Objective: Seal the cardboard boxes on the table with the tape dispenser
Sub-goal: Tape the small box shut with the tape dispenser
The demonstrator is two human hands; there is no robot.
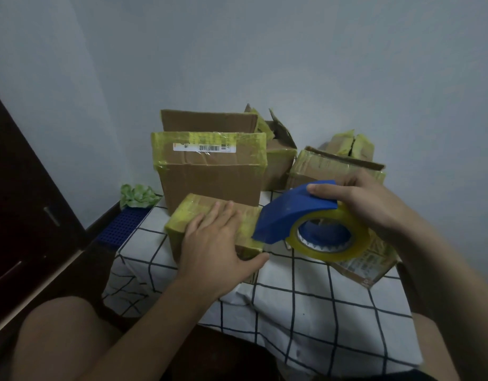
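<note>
Checked cloth on counter (306, 298) nearest, below both grips. Left grip (215, 243) lay flat, fingers straight and apart, pressing top of small box (198, 204); yellowish tape wrapped box edges. Just right of it, right grip (361, 202) clamped round blue tape dispenser (292, 213), nose at box's right end. Flat package (369, 266) under right grip. Beyond left grip, tall taped box (209, 182); open boxes (281, 160) behind dispenser.

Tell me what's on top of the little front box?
The left hand lies flat on the small box, fingers straight. Yellowish tape shows beside it. The lid under the palm is hidden.
</note>
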